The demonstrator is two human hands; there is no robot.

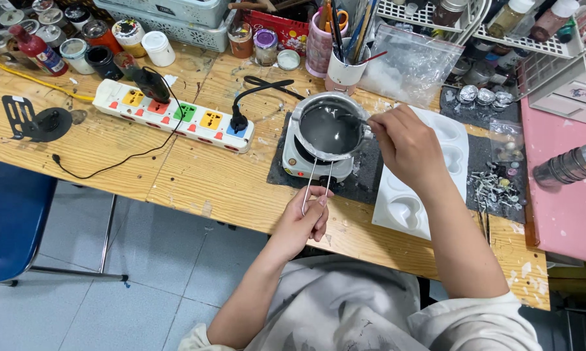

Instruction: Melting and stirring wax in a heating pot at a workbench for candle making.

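A small metal melting pot (pixel 330 127) with grey liquid sits on a white electric hotplate (pixel 297 164) on a dark mat. My left hand (pixel 304 218) grips the end of the pot's wire handle (pixel 317 184) near the table's front edge. Over the pot's right rim, my right hand (pixel 404 144) pinches a thin stirring stick (pixel 356 121) whose tip dips into the liquid. Under my right forearm lies a white mould tray (pixel 406 203) with heart-shaped cavities.
A white power strip (pixel 176 116) with coloured sockets lies left of the hotplate. Jars and bottles (pixel 78 45) crowd the back left, with cups of brushes (pixel 341 55) and a plastic bag (pixel 413 62) behind the pot. A pink surface (pixel 566 214) is on the right, a blue chair (pixel 10 227) on the left.
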